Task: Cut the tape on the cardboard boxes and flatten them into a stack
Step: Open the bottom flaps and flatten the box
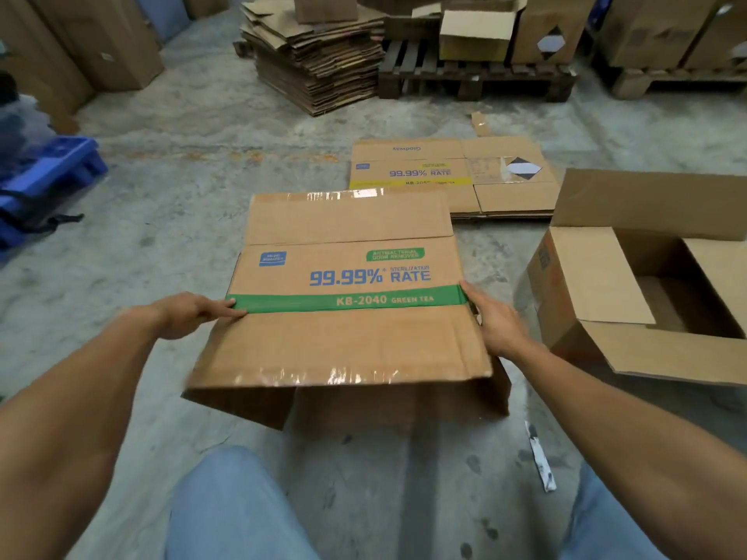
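Brown cardboard fills the middle of the view: a flattened box (pixel 343 293) with a green band and blue "99.99% RATE" print is held in front of the person's knees, its near edge raised off the concrete floor (pixel 161 220) and its far edge tipped away. Clear tape shines along both the near and the far flap edges. The left hand (pixel 190 315) lies at the box's left edge, fingers straight and pointing along the green band, resting on top of the board. The right hand (pixel 495 323) is at the right edge, fingers stretched out flat against the side of the board (the thumb cannot be made out). Neither hand curls round anything.

Beyond the box, flat on the floor, lies a low stack of flattened boxes (pixel 452 175); the top one has a yellow band and a black-and-white diamond label. To the right stands an open box (pixel 646 293), flaps spread out, just beside the right hand. On the floor near the right knee lies a thin, pale, knife-like tool (pixel 539 458), well apart from both hands.

Farther back are a tall pile of flattened cardboard (pixel 319 58) and a dark wooden pallet (pixel 473 78) carrying more boxes. A blue plastic pallet (pixel 48 175) sits at the left edge. The person wears light blue trousers.
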